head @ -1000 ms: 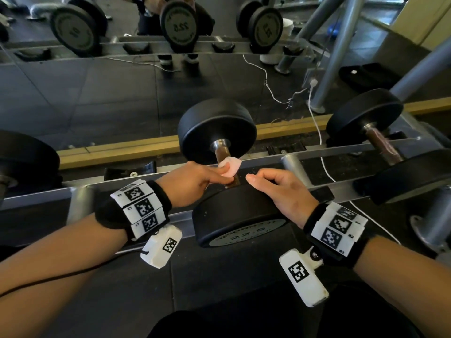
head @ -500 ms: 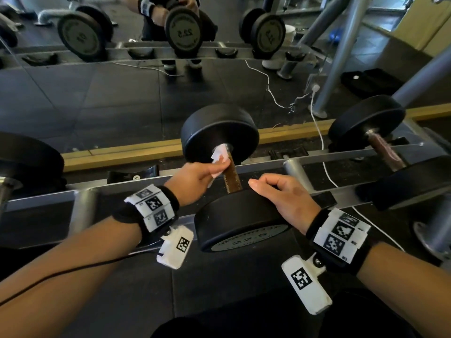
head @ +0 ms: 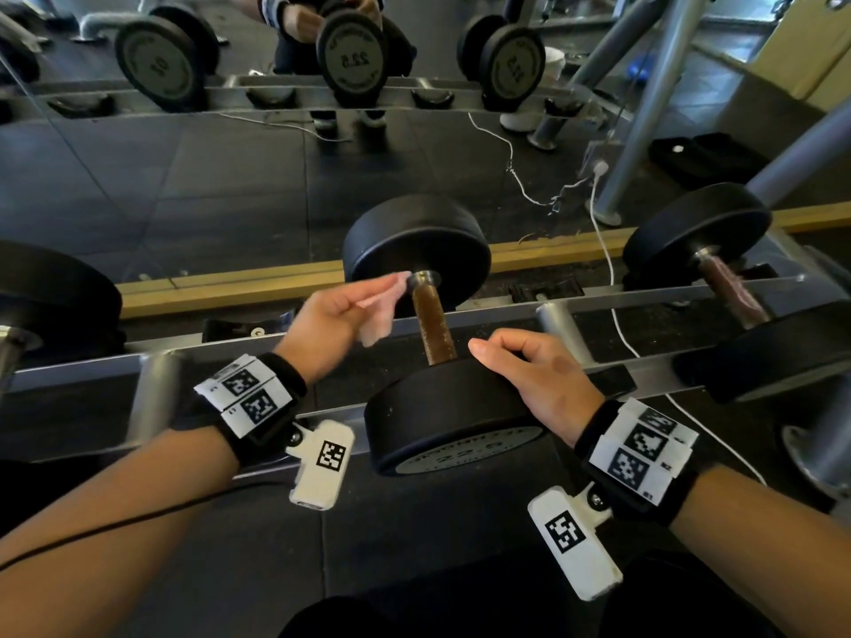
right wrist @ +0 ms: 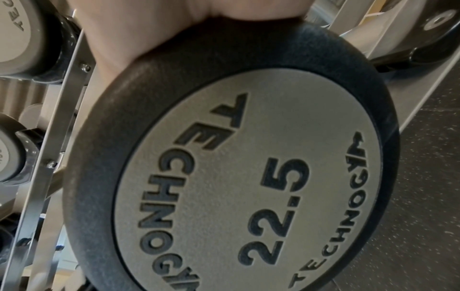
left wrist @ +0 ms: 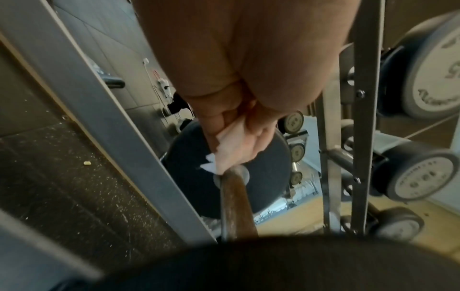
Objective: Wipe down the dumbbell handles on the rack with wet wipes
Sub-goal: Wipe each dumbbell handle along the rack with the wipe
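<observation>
While the left hand pinches the limp wet wipe against the far end of the rusty handle, the right hand, fingers loosely curled, rests on the near head of the dumbbell beneath it. Marked 22.5, it looks too heavy to shift; better steadied at the head, the soft wipe wrapped round the stiff, rough bar.

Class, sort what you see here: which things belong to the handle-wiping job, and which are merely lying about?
Belongs to the job:
- wet wipe, pinched by the left hand
- dumbbell handle
- right hand, resting on the near weight head
- rack

Lying about:
- white cable
- black bag
</observation>
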Tool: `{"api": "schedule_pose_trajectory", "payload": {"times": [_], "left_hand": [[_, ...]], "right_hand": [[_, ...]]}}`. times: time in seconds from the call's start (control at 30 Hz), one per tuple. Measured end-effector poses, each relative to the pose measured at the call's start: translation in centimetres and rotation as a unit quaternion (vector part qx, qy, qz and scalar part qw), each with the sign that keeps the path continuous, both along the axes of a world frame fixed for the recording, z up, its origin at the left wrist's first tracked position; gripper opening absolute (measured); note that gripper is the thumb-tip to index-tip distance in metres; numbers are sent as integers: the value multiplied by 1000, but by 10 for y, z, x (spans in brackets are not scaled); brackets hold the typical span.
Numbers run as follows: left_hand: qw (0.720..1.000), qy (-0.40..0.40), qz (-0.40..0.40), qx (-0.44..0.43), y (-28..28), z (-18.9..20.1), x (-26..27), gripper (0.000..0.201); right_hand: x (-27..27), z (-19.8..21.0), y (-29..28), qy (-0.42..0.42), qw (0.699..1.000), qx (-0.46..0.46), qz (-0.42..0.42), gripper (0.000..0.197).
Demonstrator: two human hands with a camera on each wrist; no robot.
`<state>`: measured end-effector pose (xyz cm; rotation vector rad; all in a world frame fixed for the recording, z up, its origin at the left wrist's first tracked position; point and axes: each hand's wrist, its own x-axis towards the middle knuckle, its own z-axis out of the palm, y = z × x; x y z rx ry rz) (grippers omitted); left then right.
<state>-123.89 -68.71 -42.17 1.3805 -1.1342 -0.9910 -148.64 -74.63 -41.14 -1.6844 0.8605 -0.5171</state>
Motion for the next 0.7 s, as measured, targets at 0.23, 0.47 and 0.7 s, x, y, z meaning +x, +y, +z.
{"api": "schedule_pose_trajectory", "payload": {"times": [0.23, 0.47, 0.7], "left_hand": [[977, -139, -125, 102, -1, -6, -22, 35], [966, 46, -193, 166, 11, 0, -19, 34], [978, 176, 76, 81, 22, 0, 3, 39]], "right_hand": [[-3, -3, -2, -2, 1000, -8, 6, 41], [-3, -5, -3, -6, 1000, -13, 10, 39], [-3, -5, -3, -12, 1000, -8, 15, 42]]}}
